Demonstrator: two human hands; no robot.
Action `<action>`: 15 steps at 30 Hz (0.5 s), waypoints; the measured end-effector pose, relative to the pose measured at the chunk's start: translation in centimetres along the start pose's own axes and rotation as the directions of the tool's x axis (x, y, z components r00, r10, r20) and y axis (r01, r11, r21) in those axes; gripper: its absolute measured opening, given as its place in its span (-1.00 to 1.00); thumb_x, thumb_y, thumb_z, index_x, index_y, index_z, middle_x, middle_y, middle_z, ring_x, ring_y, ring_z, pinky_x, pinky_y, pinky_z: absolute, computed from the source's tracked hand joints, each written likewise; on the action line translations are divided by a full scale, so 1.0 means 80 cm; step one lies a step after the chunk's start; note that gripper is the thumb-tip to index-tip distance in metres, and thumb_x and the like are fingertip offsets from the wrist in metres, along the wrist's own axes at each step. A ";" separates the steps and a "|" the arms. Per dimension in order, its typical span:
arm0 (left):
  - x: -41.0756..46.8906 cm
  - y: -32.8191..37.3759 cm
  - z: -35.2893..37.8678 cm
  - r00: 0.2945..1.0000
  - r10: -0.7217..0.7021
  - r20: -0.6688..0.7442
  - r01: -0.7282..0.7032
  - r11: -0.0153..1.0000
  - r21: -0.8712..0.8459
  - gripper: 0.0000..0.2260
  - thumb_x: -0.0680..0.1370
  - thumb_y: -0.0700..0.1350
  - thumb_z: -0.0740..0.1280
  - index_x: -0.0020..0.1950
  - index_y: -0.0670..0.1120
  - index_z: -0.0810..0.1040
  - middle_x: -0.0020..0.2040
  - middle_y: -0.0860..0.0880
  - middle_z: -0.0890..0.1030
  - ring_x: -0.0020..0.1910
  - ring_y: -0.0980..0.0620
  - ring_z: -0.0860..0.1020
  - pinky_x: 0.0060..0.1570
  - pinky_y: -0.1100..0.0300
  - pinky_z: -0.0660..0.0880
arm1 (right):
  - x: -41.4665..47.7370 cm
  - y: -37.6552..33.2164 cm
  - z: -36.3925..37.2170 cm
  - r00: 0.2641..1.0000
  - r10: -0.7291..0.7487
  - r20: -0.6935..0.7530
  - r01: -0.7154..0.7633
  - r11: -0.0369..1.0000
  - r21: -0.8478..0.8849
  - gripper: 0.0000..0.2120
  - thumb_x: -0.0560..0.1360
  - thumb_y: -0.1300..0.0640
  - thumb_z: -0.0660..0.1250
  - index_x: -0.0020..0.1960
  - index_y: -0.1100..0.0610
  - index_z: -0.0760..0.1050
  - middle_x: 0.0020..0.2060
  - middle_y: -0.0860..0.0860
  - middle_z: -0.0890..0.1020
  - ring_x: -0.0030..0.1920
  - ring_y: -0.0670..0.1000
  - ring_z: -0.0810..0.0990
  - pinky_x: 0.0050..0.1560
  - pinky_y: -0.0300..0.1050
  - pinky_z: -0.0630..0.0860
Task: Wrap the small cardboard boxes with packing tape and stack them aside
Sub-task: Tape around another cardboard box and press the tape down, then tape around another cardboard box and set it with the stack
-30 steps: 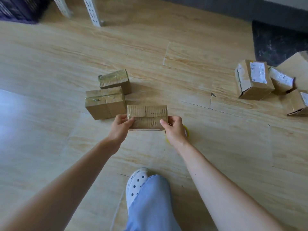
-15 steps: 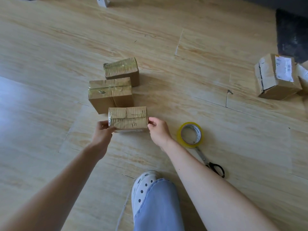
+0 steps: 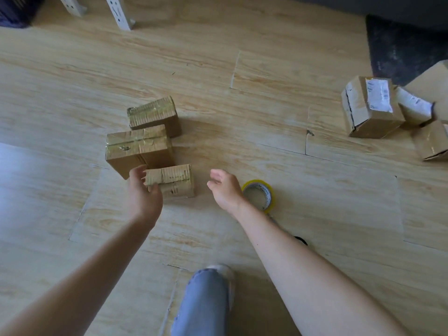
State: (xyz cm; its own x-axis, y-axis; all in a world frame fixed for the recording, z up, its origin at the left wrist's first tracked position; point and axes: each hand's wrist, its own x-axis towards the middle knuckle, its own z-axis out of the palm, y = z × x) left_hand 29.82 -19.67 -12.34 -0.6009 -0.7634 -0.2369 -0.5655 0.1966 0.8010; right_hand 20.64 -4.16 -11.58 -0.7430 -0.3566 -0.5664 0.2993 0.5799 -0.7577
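the small taped box (image 3: 174,180) lies on the floor (image 3: 242,141) just beside a bigger taped box (image 3: 139,149), which keeps the finished ones together. my left grip (image 3: 143,192) is open at its left end. my right grip (image 3: 225,187) is open, clear of it, near the tape roll (image 3: 260,194).

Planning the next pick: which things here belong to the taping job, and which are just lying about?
Job: nearest taped box, middle taped box, far taped box, labelled boxes at right, tape roll, scissors.
Lying about: white metal legs, dark mat, dark crate.
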 end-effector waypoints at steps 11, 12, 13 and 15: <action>-0.044 0.196 0.117 0.912 0.066 0.405 -0.058 0.998 -0.032 -0.61 0.58 -0.22 0.30 0.40 0.00 0.40 0.24 0.04 0.46 0.18 0.08 0.44 0.14 0.16 0.33 | -0.029 -0.004 -0.186 0.990 0.088 -0.112 -0.071 0.986 0.148 -0.56 0.53 0.23 0.30 0.40 0.17 0.38 0.31 0.10 0.51 0.20 0.07 0.56 0.28 -0.03 0.43; -0.054 0.221 0.123 0.892 0.037 0.451 -0.027 0.999 -0.028 -0.61 0.58 -0.20 0.30 0.39 0.03 0.41 0.24 0.03 0.46 0.18 0.08 0.44 0.15 0.17 0.34 | -0.042 -0.009 -0.211 0.986 0.113 -0.123 -0.092 0.982 0.164 -0.55 0.54 0.23 0.29 0.41 0.16 0.37 0.32 0.09 0.50 0.21 0.07 0.56 0.28 -0.04 0.43; -0.063 0.245 0.127 0.867 0.009 0.499 0.003 1.000 -0.022 -0.63 0.59 -0.18 0.29 0.38 0.06 0.41 0.24 0.02 0.46 0.18 0.07 0.45 0.17 0.15 0.35 | -0.055 -0.017 -0.235 0.981 0.138 -0.134 -0.112 0.977 0.181 -0.55 0.54 0.23 0.29 0.42 0.16 0.36 0.33 0.09 0.49 0.21 0.07 0.55 0.28 -0.03 0.43; -0.081 0.298 0.129 0.808 -0.061 0.585 0.064 0.998 0.015 -0.69 0.60 -0.14 0.27 0.32 0.11 0.44 0.23 -0.01 0.49 0.18 0.03 0.46 0.25 0.08 0.37 | -0.085 -0.038 -0.283 0.968 0.190 -0.165 -0.151 0.963 0.225 -0.56 0.54 0.24 0.28 0.42 0.17 0.36 0.34 0.09 0.48 0.22 0.07 0.54 0.27 0.01 0.44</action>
State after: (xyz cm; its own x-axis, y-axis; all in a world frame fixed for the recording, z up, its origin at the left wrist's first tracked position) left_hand 14.39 -3.67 2.65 -0.7822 -0.2689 -0.5620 -0.6112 0.1562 0.7759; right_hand 11.23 13.10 1.96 -0.7607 -0.1144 -0.6389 0.5349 0.4472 -0.7169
